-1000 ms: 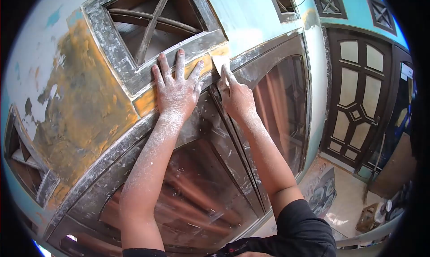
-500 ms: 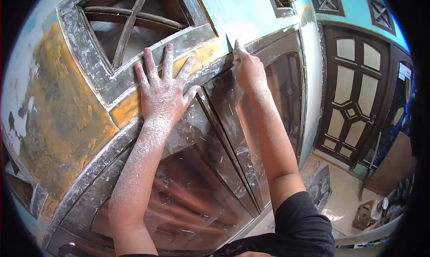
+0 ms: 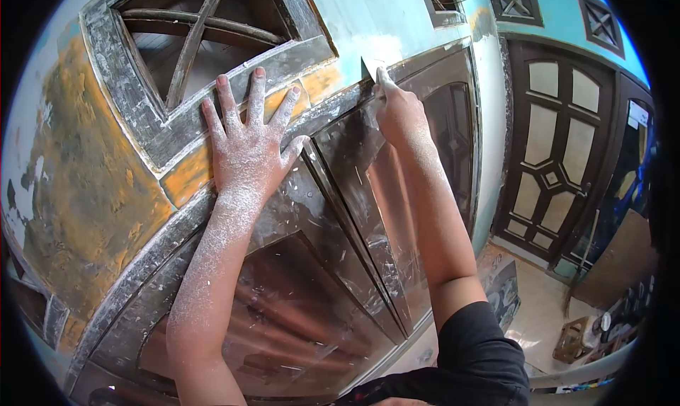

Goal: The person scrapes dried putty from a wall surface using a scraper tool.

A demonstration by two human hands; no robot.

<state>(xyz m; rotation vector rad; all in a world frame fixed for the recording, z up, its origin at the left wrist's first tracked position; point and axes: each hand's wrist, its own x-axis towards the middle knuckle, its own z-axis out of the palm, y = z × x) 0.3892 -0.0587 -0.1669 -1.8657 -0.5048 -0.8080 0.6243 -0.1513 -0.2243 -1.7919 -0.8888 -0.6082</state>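
Dusted with white powder, my left hand (image 3: 248, 147) lies flat with spread fingers over the lower edge of the vent frame (image 3: 191, 133) and the ochre strip beneath it. My right hand (image 3: 401, 117) is closed around a scraper (image 3: 372, 66), its index finger stretched along the tool. The scraper's thin blade lies at the pale turquoise wall (image 3: 354, 24), just above the door frame's worn top edge (image 3: 340, 103). Most of the handle is hidden in my fingers. Below both hands are the dark glazed door panels (image 3: 297, 300), flecked with white bits.
Left of the vent is an ochre patch of bare wall (image 3: 85, 179) with peeling paint. A brown door (image 3: 556, 151) stands at the right. On the floor there are a crate (image 3: 570, 340), a leaning brown board (image 3: 618, 261) and a broom (image 3: 572, 293).
The scraper and my right hand have shifted slightly right and down along the wall. My left hand stays on the frame; the whole view has shifted a little.
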